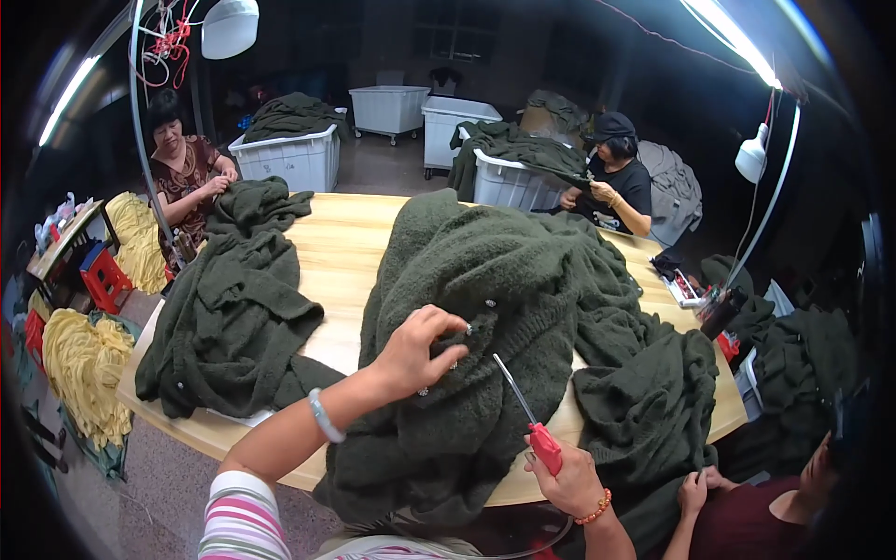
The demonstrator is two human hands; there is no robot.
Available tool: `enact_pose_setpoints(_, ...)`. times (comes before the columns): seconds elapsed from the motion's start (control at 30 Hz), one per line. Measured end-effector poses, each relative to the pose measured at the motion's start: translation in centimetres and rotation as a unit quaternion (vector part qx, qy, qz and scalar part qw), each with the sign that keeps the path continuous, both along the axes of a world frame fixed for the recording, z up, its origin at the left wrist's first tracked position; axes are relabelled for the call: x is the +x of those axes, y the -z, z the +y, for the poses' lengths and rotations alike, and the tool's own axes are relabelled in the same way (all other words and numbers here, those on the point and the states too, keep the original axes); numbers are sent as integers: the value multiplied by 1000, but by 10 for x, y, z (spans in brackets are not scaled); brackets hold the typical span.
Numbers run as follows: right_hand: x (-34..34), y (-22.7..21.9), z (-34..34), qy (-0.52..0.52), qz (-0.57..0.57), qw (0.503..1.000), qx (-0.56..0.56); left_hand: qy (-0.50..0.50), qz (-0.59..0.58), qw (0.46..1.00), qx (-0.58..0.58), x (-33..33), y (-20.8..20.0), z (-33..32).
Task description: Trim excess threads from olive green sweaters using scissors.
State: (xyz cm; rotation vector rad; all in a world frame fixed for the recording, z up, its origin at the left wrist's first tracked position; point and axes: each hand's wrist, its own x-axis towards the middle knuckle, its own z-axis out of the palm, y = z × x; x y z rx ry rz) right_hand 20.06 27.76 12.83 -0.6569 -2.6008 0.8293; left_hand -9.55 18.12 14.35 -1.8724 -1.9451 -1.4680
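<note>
A dark green knit garment (pixel 495 252) lies heaped before me over the middle of the table, with several small shiny buttons (pixel 491 303) on it. My left hand (pixel 417 353), a pale bangle on its wrist, is over the knit beside the buttons. Its thumb and fingers are bent but apart, with no object visible between them. In my right hand (pixel 567 483) is a red-handled tool (pixel 545 448) with a long thin metal shaft. The shaft points up and left, its tip close to the knit near the buttons; whether it touches is unclear.
Green knits (pixel 233 317) cover the left of the wooden table (pixel 341 243); another pile (pixel 644 387) lies right. Co-workers (pixel 616 173) sit around. White wheeled bins (pixel 289 159) stand behind, yellow cloth (pixel 84 364) at left. A lamp (pixel 752 154) hangs at right.
</note>
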Motion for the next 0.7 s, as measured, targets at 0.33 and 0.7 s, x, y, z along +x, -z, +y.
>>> enact_pose_setpoints(0.33,1,-2,-22,-28,-76,997,-6,-72,44,990,-116,-5,40,-2)
enact_pose_setpoints(0.7,10,9,-36,-36,-68,996,37,-82,124,989,-10,15,39,-34)
